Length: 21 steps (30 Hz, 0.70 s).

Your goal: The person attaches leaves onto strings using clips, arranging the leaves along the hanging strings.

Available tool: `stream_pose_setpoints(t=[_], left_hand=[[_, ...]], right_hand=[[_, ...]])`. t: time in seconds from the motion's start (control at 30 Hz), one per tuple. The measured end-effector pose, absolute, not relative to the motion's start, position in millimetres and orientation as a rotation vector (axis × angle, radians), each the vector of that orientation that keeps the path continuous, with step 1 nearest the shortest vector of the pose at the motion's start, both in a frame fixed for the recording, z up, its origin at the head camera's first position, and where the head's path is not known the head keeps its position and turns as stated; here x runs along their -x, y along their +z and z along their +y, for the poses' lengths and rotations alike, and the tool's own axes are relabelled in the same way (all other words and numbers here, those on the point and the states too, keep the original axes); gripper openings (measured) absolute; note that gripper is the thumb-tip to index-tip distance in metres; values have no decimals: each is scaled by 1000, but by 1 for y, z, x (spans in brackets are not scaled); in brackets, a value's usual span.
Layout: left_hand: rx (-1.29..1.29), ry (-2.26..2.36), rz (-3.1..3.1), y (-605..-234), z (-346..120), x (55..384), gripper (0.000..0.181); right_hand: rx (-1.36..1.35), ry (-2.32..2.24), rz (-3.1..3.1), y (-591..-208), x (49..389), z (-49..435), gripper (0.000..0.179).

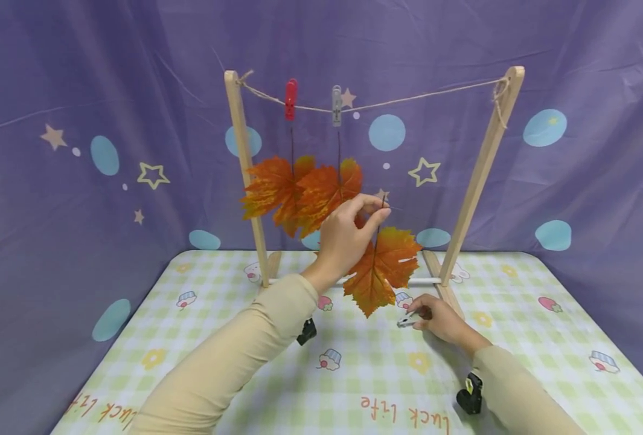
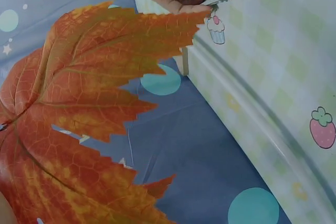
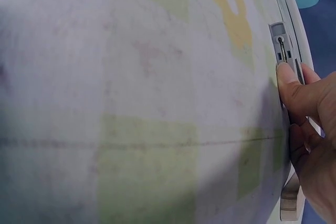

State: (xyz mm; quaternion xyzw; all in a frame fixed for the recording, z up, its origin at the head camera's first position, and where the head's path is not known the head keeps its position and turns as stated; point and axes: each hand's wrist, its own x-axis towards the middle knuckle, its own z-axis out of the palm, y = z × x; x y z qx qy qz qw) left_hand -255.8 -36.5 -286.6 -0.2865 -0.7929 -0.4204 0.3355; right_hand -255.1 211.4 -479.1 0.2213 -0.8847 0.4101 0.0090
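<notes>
My left hand [image 1: 347, 232] pinches the dark stem of an orange maple leaf [image 1: 381, 272], which hangs below the fingers in front of the wooden stand. In the left wrist view that leaf [image 2: 89, 77] fills much of the frame. Low on the right, my right hand [image 1: 438, 320] holds a grey clothespin [image 1: 408, 320] between thumb and fingers, just above the tablecloth. The right wrist view also shows the clothespin [image 3: 281, 43] at the thumb tip. On the string [image 1: 424, 96], a red clothespin [image 1: 291, 99] and another grey clothespin [image 1: 336, 106] hold up two similar leaves [image 1: 278, 190].
The string is tied between a left wooden post [image 1: 247, 175] and a right wooden post [image 1: 481, 175]. A white bar [image 1: 424, 281] joins the posts low down. A checked tablecloth [image 1: 207, 362] covers the table, with a purple curtain [image 1: 109, 72] behind.
</notes>
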Motion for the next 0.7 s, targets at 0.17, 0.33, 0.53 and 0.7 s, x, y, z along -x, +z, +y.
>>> stream_pose_setpoints(t=[0.17,0.33,0.53,0.7], left_hand=[[759,-1126,-2017,-280,-34,261,18],[765,-1154,-2004,-271,-28,268,19],[757,-1154,-1996,-261,-18,277,21],[734,-1096,-1976,-258,-13,285,21]], right_hand=[[-700,1286,-2762,-479,257,212,23],[-705,1276,-2769,-478,256,212,23],[-706,1273,-2775,-477,256,211,22],[-688,1260,-2776,-477,255,210,23]])
